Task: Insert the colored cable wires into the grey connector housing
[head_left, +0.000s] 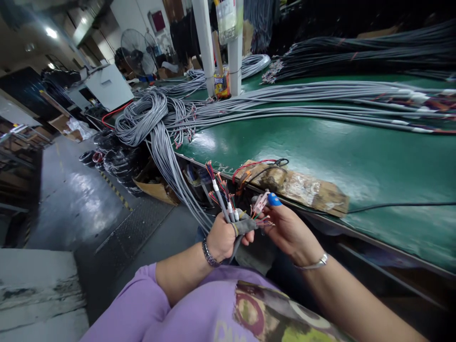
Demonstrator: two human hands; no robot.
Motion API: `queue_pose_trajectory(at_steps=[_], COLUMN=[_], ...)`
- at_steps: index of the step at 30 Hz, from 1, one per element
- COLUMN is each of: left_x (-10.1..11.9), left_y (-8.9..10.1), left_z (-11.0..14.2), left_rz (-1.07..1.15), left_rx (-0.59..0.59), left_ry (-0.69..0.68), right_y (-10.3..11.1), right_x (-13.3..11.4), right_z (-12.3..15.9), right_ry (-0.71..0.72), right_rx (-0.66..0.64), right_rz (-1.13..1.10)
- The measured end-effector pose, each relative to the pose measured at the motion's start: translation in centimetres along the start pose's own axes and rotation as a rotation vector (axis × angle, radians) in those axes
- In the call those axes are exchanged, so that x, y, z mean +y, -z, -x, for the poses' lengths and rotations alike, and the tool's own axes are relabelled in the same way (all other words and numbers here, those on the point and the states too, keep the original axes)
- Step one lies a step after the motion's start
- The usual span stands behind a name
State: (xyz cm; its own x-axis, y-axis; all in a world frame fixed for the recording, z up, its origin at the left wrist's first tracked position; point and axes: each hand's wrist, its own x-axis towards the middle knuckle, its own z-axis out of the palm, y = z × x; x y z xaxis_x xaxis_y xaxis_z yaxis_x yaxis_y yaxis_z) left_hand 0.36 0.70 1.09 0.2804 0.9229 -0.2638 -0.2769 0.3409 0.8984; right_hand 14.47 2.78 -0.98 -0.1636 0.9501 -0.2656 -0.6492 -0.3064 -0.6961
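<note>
My left hand (223, 237) is closed round several grey cables (221, 202) whose stripped ends point up, with thin coloured wires fanning out above white wrapped bands. Grey finger covers show on that hand's thumb and a finger. Close beside it, my right hand (285, 228) pinches a small whitish piece (261, 202), perhaps a connector or a bit of stripped sheath, next to thin coloured wires. Blue tape wraps the right thumb. Just beyond the hands, a wooden block (302, 187) wrapped in clear tape lies at the table edge, with red and black leads on it.
The green table (374, 161) runs to the right. Long grey cables (302, 95) lie along it, and a coiled bundle (142, 116) hangs over its left corner. White posts (235, 66) rise from the table. A cardboard box (156, 183) and black coils (123, 164) stand on the floor.
</note>
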Motion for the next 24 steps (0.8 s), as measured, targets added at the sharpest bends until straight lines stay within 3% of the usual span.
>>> queue_pose_trajectory(at_steps=[15, 19, 24], left_x=[-0.3, -0.5, -1.2], left_y=[-0.4, 0.0, 0.6], left_z=[0.0, 0.8, 1.4], left_rz=[-0.047, -0.036, -0.089], left_rx=[0.065, 0.061, 0.064], left_ry=[0.011, -0.009, -0.008], right_y=[-0.2, 0.1, 1.0], right_x=[0.5, 0.0, -0.4], right_z=[-0.1, 0.7, 1.9], right_ry=[0.024, -0.084, -0.172], right_rx=[0.001, -0.098, -0.22], right_rz=[-0.067, -0.074, 0.155])
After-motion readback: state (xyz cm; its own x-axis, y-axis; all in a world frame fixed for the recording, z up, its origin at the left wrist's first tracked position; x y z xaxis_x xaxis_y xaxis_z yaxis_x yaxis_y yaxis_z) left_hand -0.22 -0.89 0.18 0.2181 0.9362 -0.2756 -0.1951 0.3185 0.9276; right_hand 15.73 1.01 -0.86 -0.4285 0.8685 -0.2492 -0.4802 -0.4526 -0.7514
